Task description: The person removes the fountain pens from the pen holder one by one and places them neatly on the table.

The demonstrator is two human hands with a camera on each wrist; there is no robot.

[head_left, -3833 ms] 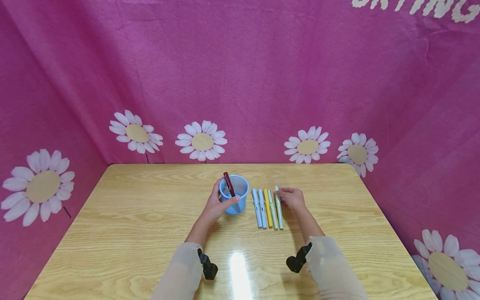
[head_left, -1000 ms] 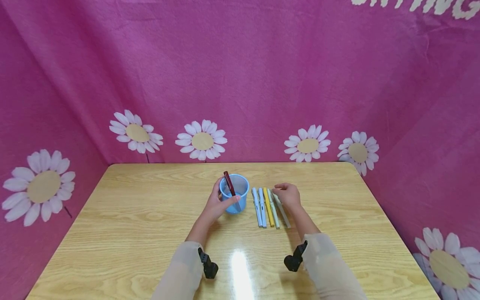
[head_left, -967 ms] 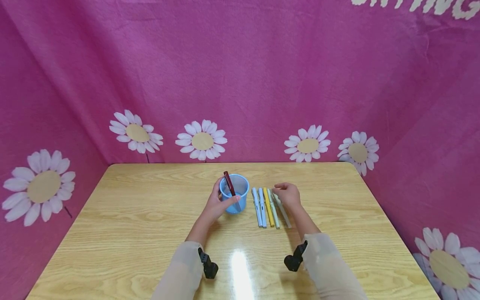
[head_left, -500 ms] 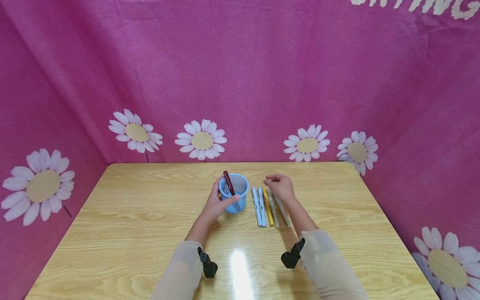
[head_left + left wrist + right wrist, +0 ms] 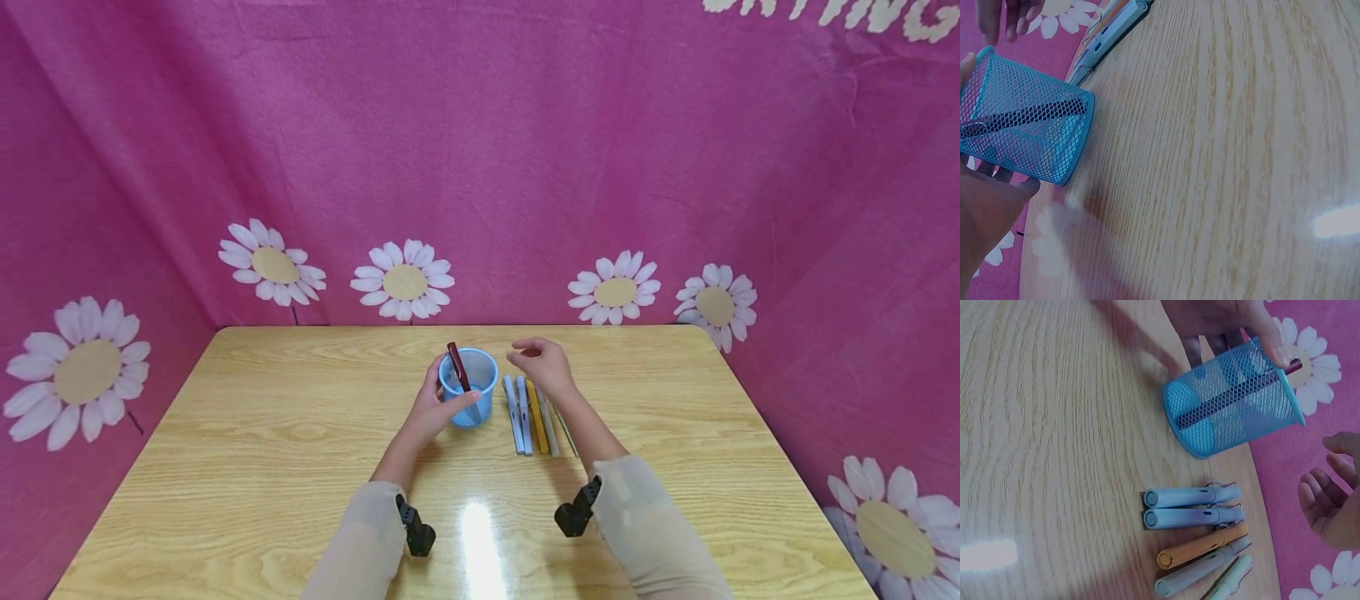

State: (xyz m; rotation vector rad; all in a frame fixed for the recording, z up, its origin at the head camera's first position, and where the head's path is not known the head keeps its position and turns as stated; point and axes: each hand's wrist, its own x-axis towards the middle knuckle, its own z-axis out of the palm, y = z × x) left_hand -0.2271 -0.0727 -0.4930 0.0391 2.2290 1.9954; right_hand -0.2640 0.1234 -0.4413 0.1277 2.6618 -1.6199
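My left hand grips a light blue mesh pen cup, its thumb over the near side of the rim. Inside the cup leans a dark red pen, its top sticking out above the rim. My right hand is above the far ends of a row of pens, just right of the cup, fingers loosely bent and nothing between them. In the right wrist view the row runs from two light blue pens through a yellow-orange pen and a grey-green pen to a pale green pen.
The wooden table carries the cup and pens near its middle. A pink cloth with daisies hangs behind the far edge and along both sides. Light glares off the table in front.
My right hand has left the rightmost pen and moved left and away from me, toward the cup. That pen now lies more slanted. My left hand and the cup have stayed put.
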